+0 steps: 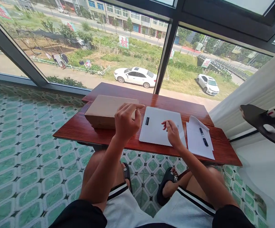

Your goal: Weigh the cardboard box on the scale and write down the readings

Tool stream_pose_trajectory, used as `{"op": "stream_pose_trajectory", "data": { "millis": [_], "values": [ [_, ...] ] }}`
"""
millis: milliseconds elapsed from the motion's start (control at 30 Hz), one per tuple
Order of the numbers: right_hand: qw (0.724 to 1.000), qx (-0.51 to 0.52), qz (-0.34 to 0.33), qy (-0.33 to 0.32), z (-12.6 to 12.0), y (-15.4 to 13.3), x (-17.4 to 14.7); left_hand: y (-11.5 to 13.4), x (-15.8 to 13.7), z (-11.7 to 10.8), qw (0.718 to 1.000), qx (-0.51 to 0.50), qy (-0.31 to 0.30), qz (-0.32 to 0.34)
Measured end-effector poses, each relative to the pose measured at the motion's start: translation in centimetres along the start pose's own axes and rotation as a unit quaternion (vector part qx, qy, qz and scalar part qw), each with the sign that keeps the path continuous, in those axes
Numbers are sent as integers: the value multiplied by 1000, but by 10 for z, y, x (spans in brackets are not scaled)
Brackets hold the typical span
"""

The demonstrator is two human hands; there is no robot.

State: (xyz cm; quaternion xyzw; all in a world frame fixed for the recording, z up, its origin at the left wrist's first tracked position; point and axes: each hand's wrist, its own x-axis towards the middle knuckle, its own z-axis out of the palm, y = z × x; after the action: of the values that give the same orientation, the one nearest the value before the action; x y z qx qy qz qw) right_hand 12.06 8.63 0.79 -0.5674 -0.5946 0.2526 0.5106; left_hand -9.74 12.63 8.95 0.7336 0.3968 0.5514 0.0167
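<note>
My left hand (127,122) is raised in front of the cardboard box (114,106), partly covering its right end. Its thumb bends up to the underside of the index finger in a pinch, and I cannot make out anything between them. Over a flat white board (160,114) is my right hand (172,131), fingers bent inward and close together. Whatever they hold, if anything, is too small to see. A small black bar (147,121) lies on the board's left side. Small dark marks near the right hand are unclear.
White paper sheets (196,150) with a black pen (203,136) lie on the right of the reddish wooden table (225,148). Windows stand behind it. At the far right, a dark shelf (253,118) carries a white mouse-shaped object (270,128). My legs are below the front edge.
</note>
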Motion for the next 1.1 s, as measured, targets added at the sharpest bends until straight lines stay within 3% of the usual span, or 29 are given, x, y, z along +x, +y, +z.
{"op": "stream_pose_trajectory", "data": {
  "millis": [267,433,600,733,867,1100],
  "values": [
    [999,22,10,-38,-48,20,-12,33,-33,50,982,28,-122,139],
    [999,31,3,-39,-59,30,-11,52,-61,79,955,20,-201,217],
    [997,-39,-29,-64,-65,39,-9,62,-92,98,920,27,-261,292],
    [992,-101,-71,-26,-83,44,0,68,-108,108,894,24,-293,338],
    [981,-178,-79,12,-118,49,10,77,-110,119,878,11,-309,366],
    [963,-227,47,136,-195,74,7,107,-104,151,815,4,-360,455]
  ]
}}
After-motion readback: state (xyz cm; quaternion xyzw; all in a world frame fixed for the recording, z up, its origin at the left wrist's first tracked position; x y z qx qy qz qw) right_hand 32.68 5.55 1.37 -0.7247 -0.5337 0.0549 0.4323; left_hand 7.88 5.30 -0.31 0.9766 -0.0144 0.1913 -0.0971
